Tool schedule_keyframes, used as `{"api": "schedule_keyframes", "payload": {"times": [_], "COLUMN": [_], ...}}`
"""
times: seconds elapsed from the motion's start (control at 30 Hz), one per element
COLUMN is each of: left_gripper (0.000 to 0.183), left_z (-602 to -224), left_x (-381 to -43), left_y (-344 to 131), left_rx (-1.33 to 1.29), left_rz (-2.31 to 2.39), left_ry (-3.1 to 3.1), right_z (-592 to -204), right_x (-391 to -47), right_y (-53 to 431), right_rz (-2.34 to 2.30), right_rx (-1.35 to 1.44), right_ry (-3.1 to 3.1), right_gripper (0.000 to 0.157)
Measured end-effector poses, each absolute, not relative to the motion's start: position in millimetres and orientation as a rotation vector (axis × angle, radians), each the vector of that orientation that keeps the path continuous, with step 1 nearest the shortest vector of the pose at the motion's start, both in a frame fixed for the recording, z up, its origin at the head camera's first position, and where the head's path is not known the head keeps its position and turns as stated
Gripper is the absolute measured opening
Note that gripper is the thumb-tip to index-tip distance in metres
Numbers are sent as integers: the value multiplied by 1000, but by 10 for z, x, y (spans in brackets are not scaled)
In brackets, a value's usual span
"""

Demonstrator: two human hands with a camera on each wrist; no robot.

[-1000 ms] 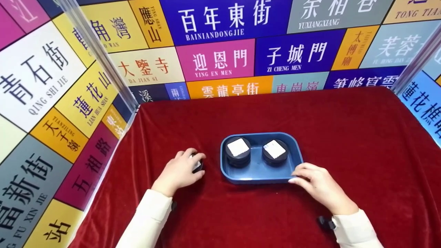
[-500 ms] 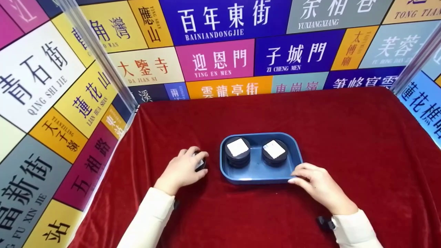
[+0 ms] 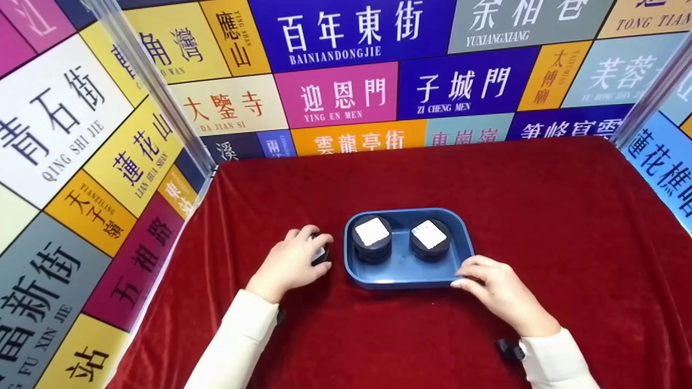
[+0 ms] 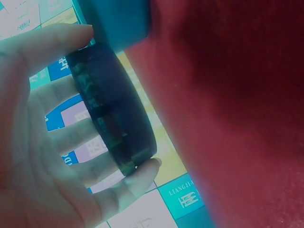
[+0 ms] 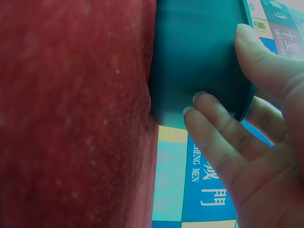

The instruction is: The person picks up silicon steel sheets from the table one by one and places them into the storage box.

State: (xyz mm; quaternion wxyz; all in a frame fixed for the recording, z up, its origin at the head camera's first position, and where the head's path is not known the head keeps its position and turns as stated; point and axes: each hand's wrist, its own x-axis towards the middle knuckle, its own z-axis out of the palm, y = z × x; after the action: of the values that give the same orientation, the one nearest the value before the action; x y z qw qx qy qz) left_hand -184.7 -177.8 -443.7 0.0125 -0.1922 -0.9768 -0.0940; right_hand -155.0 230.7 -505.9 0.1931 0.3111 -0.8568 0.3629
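In the head view my left hand [image 3: 292, 265] is to the left of the blue tray [image 3: 403, 278]. It holds a black round flat disc [image 4: 116, 104] by its edge between thumb and fingers; the left wrist view shows the disc tilted, apart from the red cloth. A pale label on the disc is mostly hidden by my fingers. At the tray's front right corner my right hand [image 3: 503, 292] pinches the rim, two fingertips against the outer wall in the right wrist view. Inside the tray sit a left stack of black discs [image 3: 372, 231] and a right one [image 3: 430, 234], both topped with white labels.
Dark red cloth [image 3: 378, 340] covers the table, with slight folds at its left side. Upright panels with coloured street signs [image 3: 340, 94] stand behind and at both sides, joined by clear corner posts [image 3: 157, 81].
My left hand has moved a little to the right with the black disc, closer to the tray. My right hand and the tray have stayed in place.
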Motion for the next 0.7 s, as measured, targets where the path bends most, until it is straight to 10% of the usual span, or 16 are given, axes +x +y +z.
{"api": "schedule_keyframes", "payload": {"times": [0.7], "left_gripper": [46], "left_z": [-4311], "left_x": [-1937], "left_y": [-1597], "left_rx": [-665], "left_rz": [-290], "left_ry": [-3016], "right_z": [-5063], "right_x": [-1553], "right_y": [2327], "right_rz": [1039], "right_rx": [877], "right_ry": [-2452], "right_gripper": [11]}}
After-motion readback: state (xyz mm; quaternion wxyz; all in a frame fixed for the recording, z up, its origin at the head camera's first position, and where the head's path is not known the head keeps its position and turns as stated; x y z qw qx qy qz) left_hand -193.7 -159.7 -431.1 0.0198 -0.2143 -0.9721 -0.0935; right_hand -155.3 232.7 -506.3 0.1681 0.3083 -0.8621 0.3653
